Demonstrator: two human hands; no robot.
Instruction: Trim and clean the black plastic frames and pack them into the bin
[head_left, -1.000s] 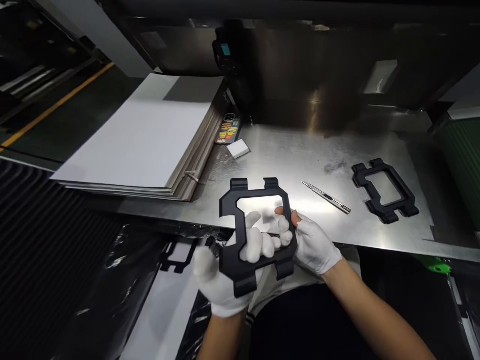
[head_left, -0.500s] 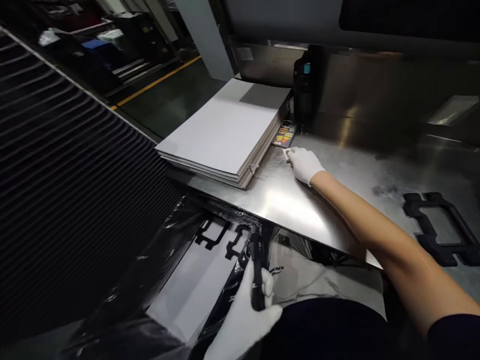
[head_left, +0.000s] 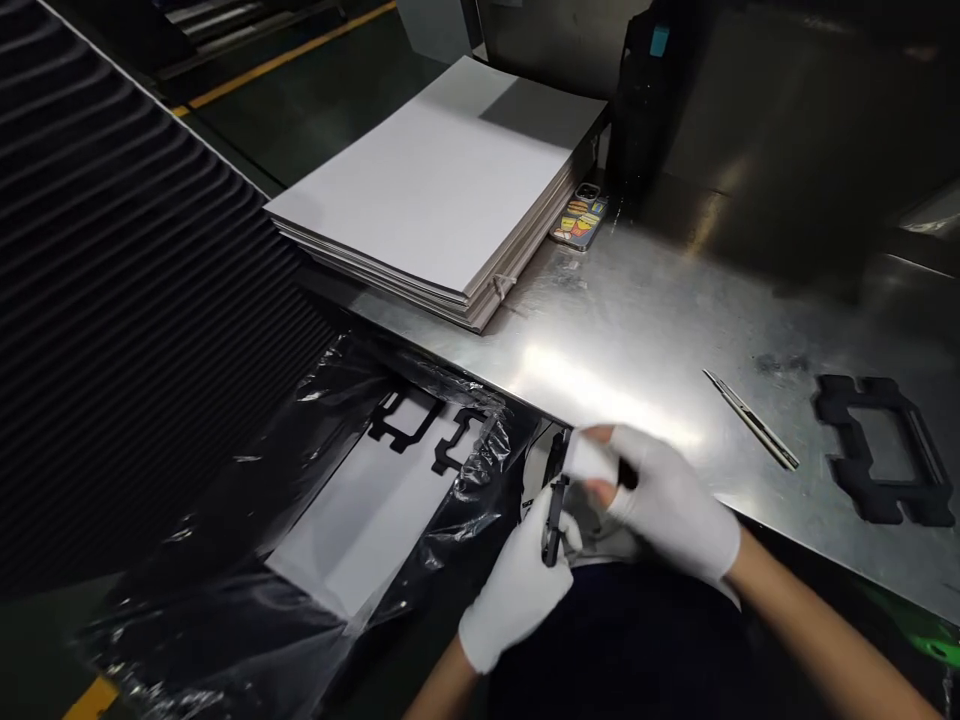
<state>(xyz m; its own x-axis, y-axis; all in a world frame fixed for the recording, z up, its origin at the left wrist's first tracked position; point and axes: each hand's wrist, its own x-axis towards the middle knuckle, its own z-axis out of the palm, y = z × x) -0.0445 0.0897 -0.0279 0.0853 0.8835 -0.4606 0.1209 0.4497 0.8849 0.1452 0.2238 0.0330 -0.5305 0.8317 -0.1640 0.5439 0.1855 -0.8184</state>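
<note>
My left hand (head_left: 521, 575), in a white glove with bare fingertips, is closed around a narrow black part (head_left: 554, 520) turned edge-on. Its full shape cannot be made out. Right beside it, my gloved right hand (head_left: 671, 500) pinches a small white piece (head_left: 589, 460) against the top of the black part. Motion blurs the white piece, so paper or cloth cannot be told apart. Both hands are in front of my body at the metal table's (head_left: 645, 330) front edge. To their right on the table lie a slim cutter knife (head_left: 752, 420) and a black notched frame (head_left: 885, 450).
A thick stack of white sheets (head_left: 450, 170) stands on the table, with a phone in a patterned case (head_left: 579, 218) beside it. A dark bottle (head_left: 645, 100) stands behind. At lower left, an open black plastic bag (head_left: 420, 590) holds a white sheet and black frames.
My right hand has come back from near the phone to my left hand, bringing the small white piece. The view has tilted down, and the cutter knife now shows on the table.
</note>
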